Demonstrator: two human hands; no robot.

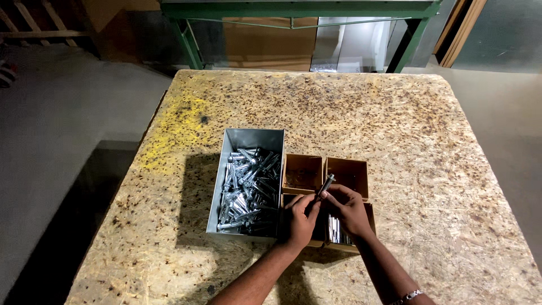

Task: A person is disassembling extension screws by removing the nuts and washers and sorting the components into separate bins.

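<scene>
Both my left hand (299, 219) and right hand (349, 210) close their fingers on one bolt (323, 186), steadying it above the cardboard boxes (302, 173) beside the metal bin (253, 141).

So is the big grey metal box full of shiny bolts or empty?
Partly full. The grey metal box holds a pile of shiny silver bolts, but bare floor shows at its far end.
</scene>
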